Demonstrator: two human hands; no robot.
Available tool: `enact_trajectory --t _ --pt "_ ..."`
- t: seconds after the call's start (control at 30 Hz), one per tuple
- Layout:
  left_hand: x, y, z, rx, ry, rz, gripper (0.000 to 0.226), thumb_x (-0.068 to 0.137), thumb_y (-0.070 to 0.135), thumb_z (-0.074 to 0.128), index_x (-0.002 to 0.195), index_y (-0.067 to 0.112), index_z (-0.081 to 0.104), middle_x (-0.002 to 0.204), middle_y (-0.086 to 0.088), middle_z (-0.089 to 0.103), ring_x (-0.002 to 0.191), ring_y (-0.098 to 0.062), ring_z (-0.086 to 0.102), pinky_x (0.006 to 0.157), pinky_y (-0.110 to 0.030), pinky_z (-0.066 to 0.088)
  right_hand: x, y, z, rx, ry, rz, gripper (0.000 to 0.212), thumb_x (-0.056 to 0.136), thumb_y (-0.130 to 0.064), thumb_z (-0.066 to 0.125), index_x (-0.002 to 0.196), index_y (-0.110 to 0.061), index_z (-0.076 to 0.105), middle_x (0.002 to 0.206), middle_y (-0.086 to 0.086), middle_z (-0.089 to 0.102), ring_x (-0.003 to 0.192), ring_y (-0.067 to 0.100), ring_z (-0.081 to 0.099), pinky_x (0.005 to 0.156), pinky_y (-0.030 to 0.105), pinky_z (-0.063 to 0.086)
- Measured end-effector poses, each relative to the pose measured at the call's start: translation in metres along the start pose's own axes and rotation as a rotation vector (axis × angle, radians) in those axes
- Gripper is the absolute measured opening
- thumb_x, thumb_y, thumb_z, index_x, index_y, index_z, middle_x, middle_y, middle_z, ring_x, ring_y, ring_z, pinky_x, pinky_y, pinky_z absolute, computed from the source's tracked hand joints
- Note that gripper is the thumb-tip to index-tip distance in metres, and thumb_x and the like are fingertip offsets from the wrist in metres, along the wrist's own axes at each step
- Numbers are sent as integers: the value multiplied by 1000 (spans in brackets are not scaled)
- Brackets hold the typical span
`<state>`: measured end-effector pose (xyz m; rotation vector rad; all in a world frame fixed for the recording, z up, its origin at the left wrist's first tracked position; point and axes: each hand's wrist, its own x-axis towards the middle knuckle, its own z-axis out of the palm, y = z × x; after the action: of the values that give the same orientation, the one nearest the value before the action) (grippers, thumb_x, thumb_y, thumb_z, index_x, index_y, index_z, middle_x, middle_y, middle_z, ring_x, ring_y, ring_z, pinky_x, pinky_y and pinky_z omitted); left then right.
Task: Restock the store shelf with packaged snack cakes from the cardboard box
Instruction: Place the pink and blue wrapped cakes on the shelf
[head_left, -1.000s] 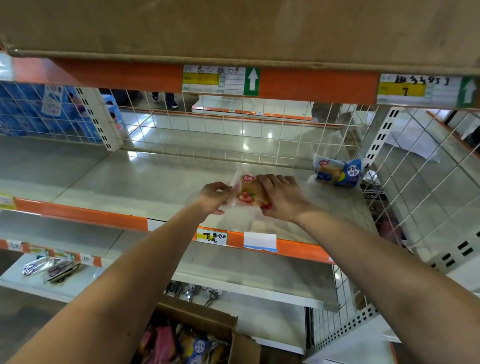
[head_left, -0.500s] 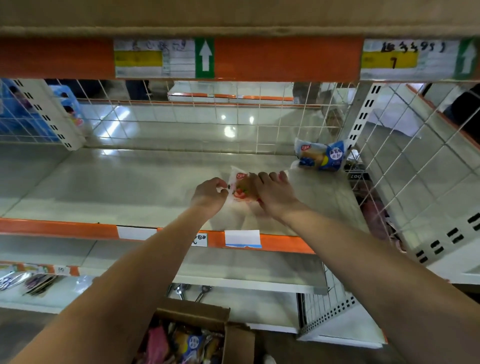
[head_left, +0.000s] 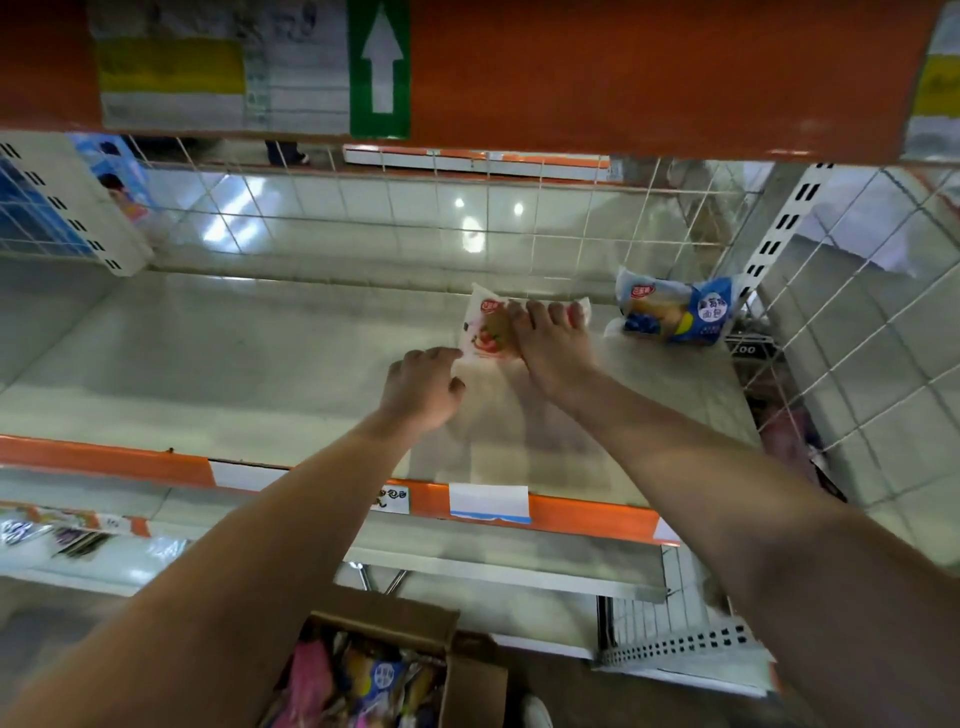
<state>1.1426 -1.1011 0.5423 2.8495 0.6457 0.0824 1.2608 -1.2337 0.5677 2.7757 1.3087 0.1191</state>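
A snack cake pack (head_left: 485, 332) with a red and white wrapper sits deep on the grey shelf (head_left: 234, 374), close to the wire back. My right hand (head_left: 553, 345) holds it from above, fingers draped across its right half, thumb hidden. With curled fingers, my left hand (head_left: 421, 392) pinches the wrapper's near left corner. Further right, a blue snack cake pack (head_left: 675, 312) leans in the shelf's back right corner. The open cardboard box (head_left: 395, 621) stands on the floor below, holding several more packs.
A wire grid (head_left: 415, 218) closes the shelf's back and another wire grid (head_left: 857, 338) its right side. The orange rail of the upper shelf (head_left: 623, 78) hangs low overhead. An orange front rail (head_left: 104, 462) edges this shelf. A lower shelf (head_left: 493, 561) juts out beneath.
Both hands have carried the red and white pack from near the front edge deeper into the shelf, closer to the blue pack. My head has moved in toward the shelf.
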Motion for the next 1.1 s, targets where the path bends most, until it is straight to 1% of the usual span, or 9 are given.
enact_trajectory --t 0.13,0.27,0.33,0.47,0.67,0.87,0.93,1.03,1.1 --pt "10 -7 3 79 5 37 47 91 28 46 138 22 44 141 -1 49 126 -26 45 102 -38 34 19 4 6 7 38 -7 62 93 -20 50 148 -10 23 147 15 34 134 38 31 115 50 13" --pt "23 -9 4 134 6 61 37 90 27 43 124 21 56 132 2 55 122 -25 46 100 -35 32 33 7 6 -28 33 -6 73 86 -16 58 148 -10 20 145 14 34 131 37 33 115 48 14" --pt "28 -8 4 133 12 68 35 90 28 43 121 21 58 130 2 57 121 -25 47 100 -35 31 39 9 6 -34 25 2 73 87 -17 57 148 -10 19 145 14 33 133 37 31 116 48 14" --pt "35 -8 4 135 23 66 35 91 28 43 121 20 59 129 1 57 121 -26 47 101 -37 30 48 12 6 -36 40 13 67 90 -15 52 148 -11 20 147 13 33 136 35 28 116 48 12" --pt "38 -15 2 105 49 30 37 92 29 44 126 22 56 132 2 56 125 -24 45 106 -37 27 55 11 3 -67 54 68 70 91 -18 54 149 -12 17 148 14 28 137 36 26 116 50 15" --pt "32 -23 -6 69 107 -12 35 91 25 46 123 22 59 128 2 59 123 -22 46 106 -36 25 60 10 -4 -117 16 78 82 85 -22 66 149 -15 15 146 16 28 136 37 27 114 52 22" --pt "28 -26 -9 54 131 -30 34 91 24 47 123 21 59 127 1 59 122 -23 47 105 -35 25 58 9 -6 -113 -2 90 89 83 -23 69 150 -16 11 148 16 25 138 38 24 115 53 20" --pt "21 -27 -15 48 155 -35 34 90 24 47 123 21 59 127 1 59 121 -23 47 104 -35 26 52 3 -10 -94 -21 89 102 78 -24 73 152 -22 2 152 14 15 141 39 16 114 56 14" --pt "17 -27 -19 52 159 -32 34 91 24 47 123 21 59 127 1 59 121 -23 48 104 -35 26 48 -3 -12 -80 -19 74 102 77 -19 73 151 -24 3 153 12 12 142 39 13 114 58 11"
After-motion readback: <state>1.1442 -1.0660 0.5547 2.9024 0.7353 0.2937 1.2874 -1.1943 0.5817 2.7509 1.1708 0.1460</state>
